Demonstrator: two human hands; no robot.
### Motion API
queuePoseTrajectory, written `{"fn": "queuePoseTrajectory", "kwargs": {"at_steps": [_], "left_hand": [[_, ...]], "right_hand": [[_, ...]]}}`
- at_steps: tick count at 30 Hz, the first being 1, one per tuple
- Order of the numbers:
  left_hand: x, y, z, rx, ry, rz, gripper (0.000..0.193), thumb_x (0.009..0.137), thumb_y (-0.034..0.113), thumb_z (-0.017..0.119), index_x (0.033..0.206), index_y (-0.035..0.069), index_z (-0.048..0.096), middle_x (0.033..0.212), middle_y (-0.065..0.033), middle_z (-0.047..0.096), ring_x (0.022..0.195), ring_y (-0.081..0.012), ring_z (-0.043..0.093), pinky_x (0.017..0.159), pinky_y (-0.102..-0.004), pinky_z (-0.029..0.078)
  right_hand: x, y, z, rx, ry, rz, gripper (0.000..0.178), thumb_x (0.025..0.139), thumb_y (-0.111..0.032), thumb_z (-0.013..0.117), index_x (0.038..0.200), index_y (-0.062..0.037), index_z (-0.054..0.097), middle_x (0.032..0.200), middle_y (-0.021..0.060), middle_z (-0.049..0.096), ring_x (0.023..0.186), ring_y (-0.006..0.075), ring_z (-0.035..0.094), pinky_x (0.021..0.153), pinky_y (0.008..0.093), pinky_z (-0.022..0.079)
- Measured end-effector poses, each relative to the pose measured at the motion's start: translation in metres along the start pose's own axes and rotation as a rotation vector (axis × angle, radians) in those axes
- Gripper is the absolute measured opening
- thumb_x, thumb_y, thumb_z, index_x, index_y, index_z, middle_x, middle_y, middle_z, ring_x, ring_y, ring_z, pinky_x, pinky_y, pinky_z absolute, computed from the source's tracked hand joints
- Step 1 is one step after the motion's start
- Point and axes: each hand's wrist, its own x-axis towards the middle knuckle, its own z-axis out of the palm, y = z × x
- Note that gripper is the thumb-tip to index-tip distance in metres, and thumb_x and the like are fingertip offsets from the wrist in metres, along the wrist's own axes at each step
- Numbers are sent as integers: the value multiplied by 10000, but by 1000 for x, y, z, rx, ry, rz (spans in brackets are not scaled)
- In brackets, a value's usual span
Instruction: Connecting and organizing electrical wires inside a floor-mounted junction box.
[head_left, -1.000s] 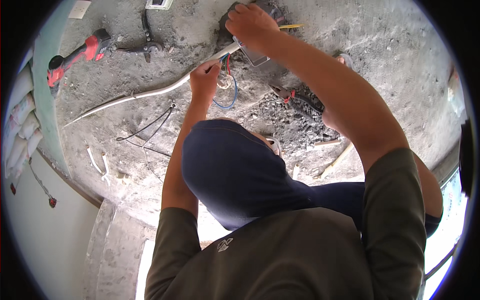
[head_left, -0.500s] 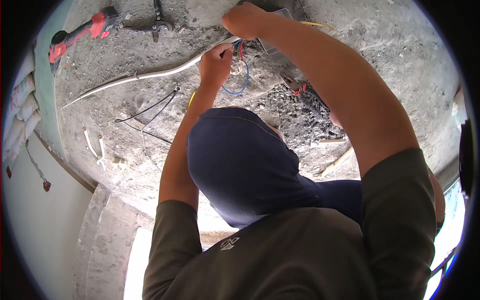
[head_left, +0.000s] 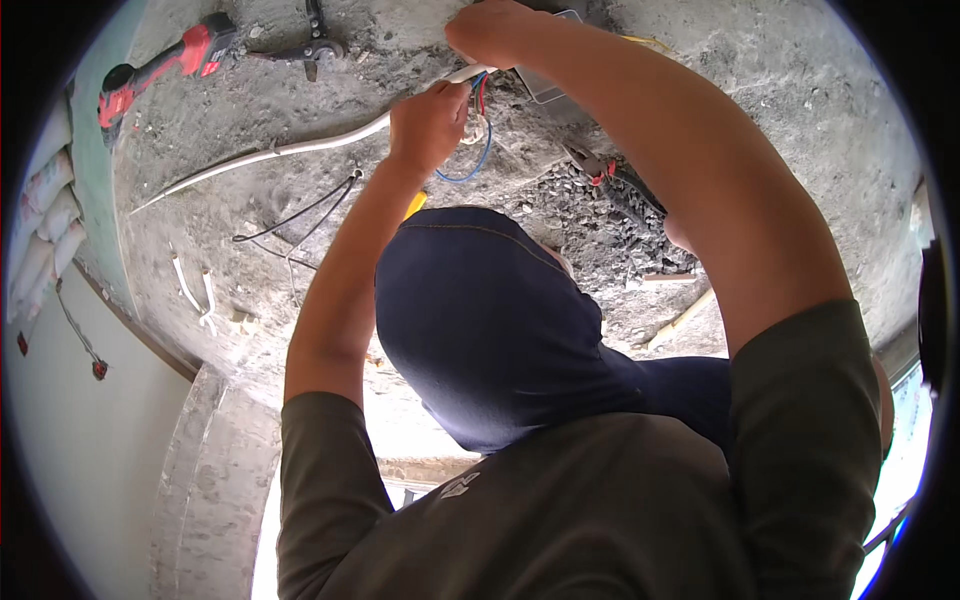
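My left hand (head_left: 428,122) is closed over a long white conduit (head_left: 330,145), its fingertips pinched where a short stretch of blue wire (head_left: 475,84) meets them. A red wire (head_left: 484,95) hangs beside them, and a loop of blue wire (head_left: 484,158) droops below. Farther up, my right hand (head_left: 492,32) is curled near the conduit's end, against a grey box (head_left: 548,92). What its fingers grip is hidden behind the hand. My right forearm covers part of the box.
On the rough concrete, a red-and-black cordless tool (head_left: 165,72) and black cutters (head_left: 308,48) lie at upper left. Red-handled pliers (head_left: 600,172) rest on grey rubble (head_left: 570,215). Black cables (head_left: 305,215) and white pipe stubs (head_left: 207,290) lie lower left. Bags (head_left: 45,225) are stacked at far left.
My left hand has shifted slightly left and turned, with its elbow swinging outward to the left. More of a yellow thing shows beside that forearm. The right hand stays almost in place.
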Motion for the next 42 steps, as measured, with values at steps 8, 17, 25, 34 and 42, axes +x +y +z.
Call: {"fn": "queuePoseTrajectory", "kwargs": {"at_steps": [8, 17, 25, 34, 42], "left_hand": [[3, 0, -1, -44, 8, -99, 199, 861, 232, 532, 986, 135, 653, 944, -69, 652, 811, -292, 632, 699, -396, 500], [8, 9, -2, -63, 73, -95, 138, 844, 181, 504, 865, 126, 629, 843, -89, 633, 753, -338, 620, 653, -447, 481], [3, 10, 15, -444, -10, -460, 207, 826, 258, 538, 904, 134, 684, 849, -114, 667, 809, -321, 630, 715, -403, 484], [-3, 0, 34, -751, 81, -530, 198, 805, 211, 600, 896, 63, 694, 638, -116, 629, 578, -180, 601, 576, -315, 457], [5, 11, 19, -739, -6, -580, 219, 832, 179, 553, 932, 29, 677, 680, -77, 616, 618, -175, 569, 561, -306, 444]], "right_hand": [[-17, -16, -6, -145, 137, 158, 147, 716, -191, 653, 838, -142, 720, 894, 69, 691, 899, 246, 646, 750, 384, 471], [-19, -9, 3, -91, 167, 160, 145, 762, -204, 596, 818, -136, 710, 893, 76, 689, 911, 232, 642, 771, 397, 460], [7, 7, 17, 64, 132, 77, 166, 748, -183, 580, 835, -129, 711, 881, 89, 687, 893, 252, 644, 767, 404, 467], [2, -1, 7, 14, 129, 63, 186, 759, -206, 592, 859, -106, 714, 901, 127, 682, 897, 267, 646, 768, 401, 482], [0, 0, 18, -28, 198, 157, 168, 778, -194, 574, 858, -134, 709, 924, 94, 684, 951, 254, 626, 819, 418, 454]]}}
